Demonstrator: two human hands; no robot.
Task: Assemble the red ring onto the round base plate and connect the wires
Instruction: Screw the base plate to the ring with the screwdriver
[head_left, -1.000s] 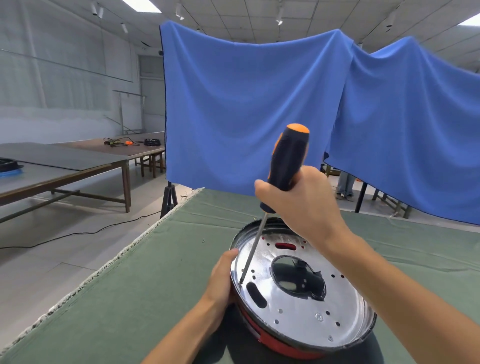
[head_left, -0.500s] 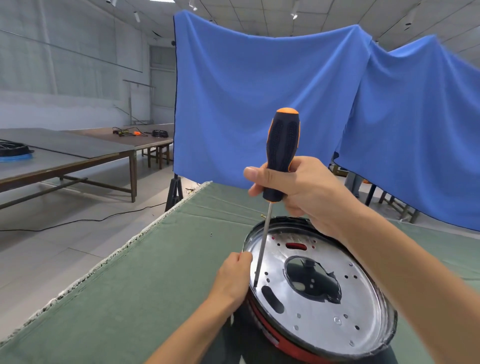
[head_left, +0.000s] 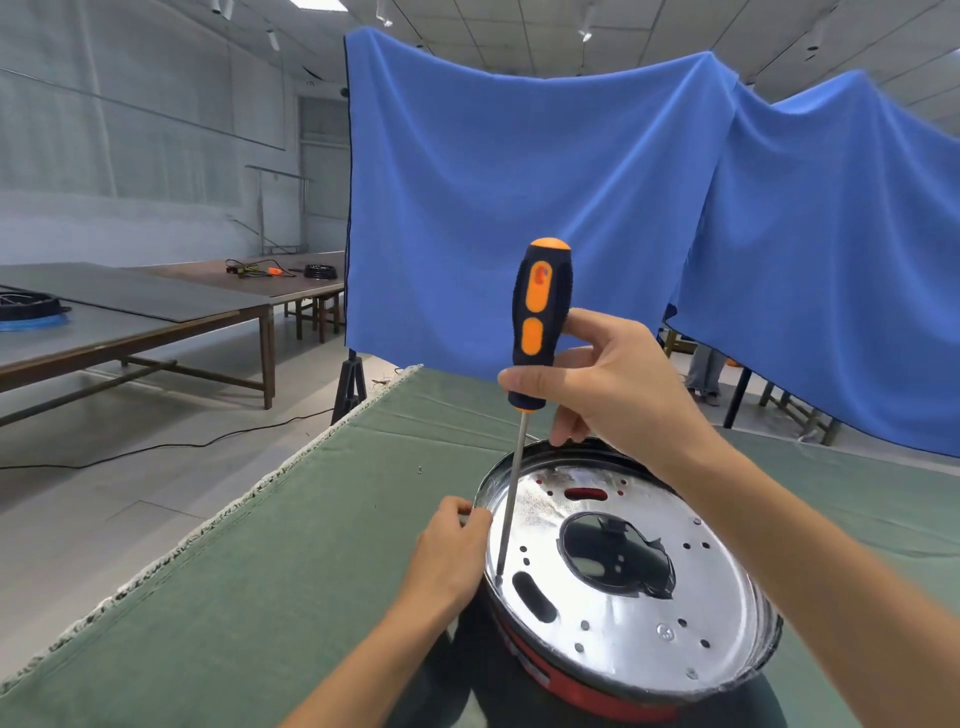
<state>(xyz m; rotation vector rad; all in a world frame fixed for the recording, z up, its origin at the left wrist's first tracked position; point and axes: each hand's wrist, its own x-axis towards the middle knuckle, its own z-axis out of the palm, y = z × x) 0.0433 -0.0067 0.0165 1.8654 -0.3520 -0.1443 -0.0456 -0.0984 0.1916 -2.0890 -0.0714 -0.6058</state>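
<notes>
**Two hands on the plate, driver tip down near the rim**

One big green-covered table (head_left: 218, 597) fills the lower view, with its frayed left edge running diagonally and open cloth to the left of the work. Behind it hangs the blue backdrop (head_left: 519, 208), well clear of everything.

On to the round base plate (head_left: 623, 613): shiny, pierced with holes and a large central opening, lying at the near right of the table. The red ring (head_left: 587, 693) peeks out beneath its near edge, so by the look of it ring and plate are already mated and fastening is the step in hand.

What has changed? The screwdriver (head_left: 537, 322) stood tilted a second ago; now it is nearly upright, with its shaft tip planted on the plate just inside the left rim, beside the oblong slot. That reads as the tip seated and ready to turn, though whether a screw sits under it is too small to tell.

The right hand (head_left: 613, 384) wraps thumb and fingers round the lower handle, a firm hold. The left hand (head_left: 457, 551) has crept up the rim and now pinches the plate's left edge, right beside the shaft, steadying it.

Room is tight there: left fingers and tip nearly touch. No wires are visible.
</notes>
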